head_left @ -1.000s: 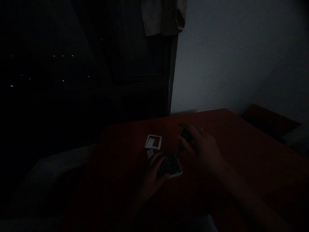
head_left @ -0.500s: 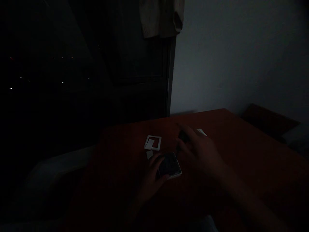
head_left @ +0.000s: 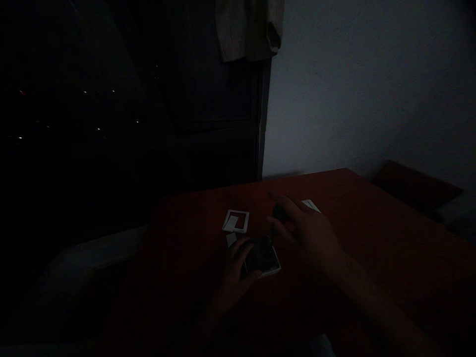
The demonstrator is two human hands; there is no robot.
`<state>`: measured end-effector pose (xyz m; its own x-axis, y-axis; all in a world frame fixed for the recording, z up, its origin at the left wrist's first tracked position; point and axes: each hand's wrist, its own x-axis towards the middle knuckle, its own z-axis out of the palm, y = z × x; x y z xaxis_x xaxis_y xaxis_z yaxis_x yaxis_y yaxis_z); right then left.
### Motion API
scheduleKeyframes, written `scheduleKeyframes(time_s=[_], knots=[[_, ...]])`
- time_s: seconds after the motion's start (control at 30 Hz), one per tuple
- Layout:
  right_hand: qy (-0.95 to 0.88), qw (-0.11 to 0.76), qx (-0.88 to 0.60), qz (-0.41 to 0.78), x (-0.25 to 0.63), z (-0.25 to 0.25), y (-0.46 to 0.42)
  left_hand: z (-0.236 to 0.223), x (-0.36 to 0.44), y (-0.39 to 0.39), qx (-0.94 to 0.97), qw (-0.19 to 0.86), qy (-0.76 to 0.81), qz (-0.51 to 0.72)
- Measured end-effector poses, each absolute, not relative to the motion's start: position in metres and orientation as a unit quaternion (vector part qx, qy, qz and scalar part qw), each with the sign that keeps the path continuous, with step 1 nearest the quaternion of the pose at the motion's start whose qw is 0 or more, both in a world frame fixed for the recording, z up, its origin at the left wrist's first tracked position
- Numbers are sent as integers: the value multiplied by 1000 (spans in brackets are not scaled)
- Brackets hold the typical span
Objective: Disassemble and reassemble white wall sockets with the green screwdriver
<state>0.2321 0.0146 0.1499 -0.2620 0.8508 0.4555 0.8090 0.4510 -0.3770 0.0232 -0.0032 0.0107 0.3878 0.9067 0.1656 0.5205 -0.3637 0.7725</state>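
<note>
The light is very dim. My left hand (head_left: 235,271) grips a small square unit (head_left: 262,255) with a dark face and a pale rim, like a wall switch module, on the table; the thumb is at its near edge and the fingers at its left side. In my closed right hand (head_left: 305,225) is a screwdriver (head_left: 278,214) with a dark handle, pointing down. Its thin end meets or hovers over the unit's upper right edge; I cannot tell which. A white square frame (head_left: 244,222) lies beyond the left hand, and a small white square piece (head_left: 231,239) sits near its fingers.
The reddish-brown table (head_left: 357,213) reaches to a pale wall (head_left: 353,99). Another white flat piece (head_left: 311,205) is partly hidden behind my right hand. A dark window with points of light is at left, and a cloth (head_left: 245,29) hangs above. A dark brown piece of furniture (head_left: 412,186) stands at right.
My right hand and the screwdriver have shifted slightly left, so more of the white piece behind shows. The left hand still holds the square unit, and the view has moved slightly.
</note>
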Motion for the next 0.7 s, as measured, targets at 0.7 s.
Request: scheduleKeyframes(time_s=[0.7], knots=[[-814, 355, -441, 126, 240, 150, 14, 12, 23, -4, 770, 317, 467, 299]])
